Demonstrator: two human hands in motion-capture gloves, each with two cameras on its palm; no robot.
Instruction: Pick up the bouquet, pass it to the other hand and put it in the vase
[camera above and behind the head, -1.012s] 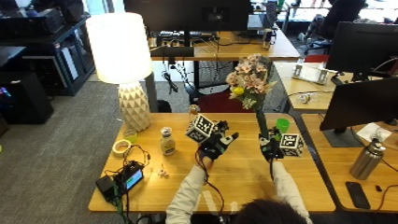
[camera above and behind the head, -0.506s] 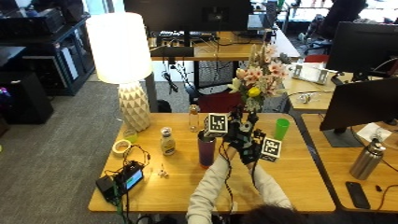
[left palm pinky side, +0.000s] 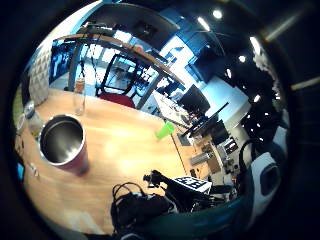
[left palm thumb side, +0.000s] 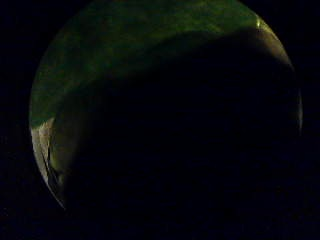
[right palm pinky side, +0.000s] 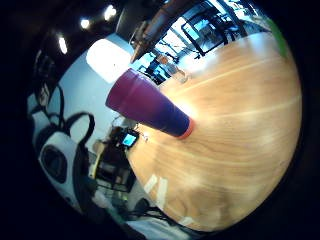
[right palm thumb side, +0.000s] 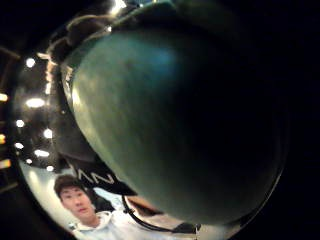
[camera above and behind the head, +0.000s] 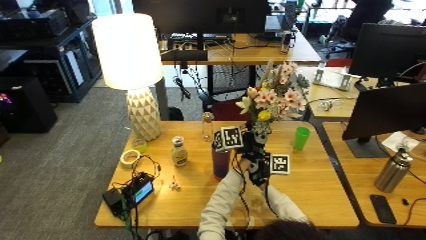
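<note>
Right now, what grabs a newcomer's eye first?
The bouquet of pink and cream flowers, held upright above the table's middle with both gloved hands clustered at its stems. Just left of the hands stands the dark purple vase, still empty. A tall white lamp dominates the table's far left corner.

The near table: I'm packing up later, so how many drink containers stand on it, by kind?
Cups: 2, a purple tumbler and a green cup.
Bottles: 2, a clear bottle and a white-capped bottle.
Total: 4.
</note>
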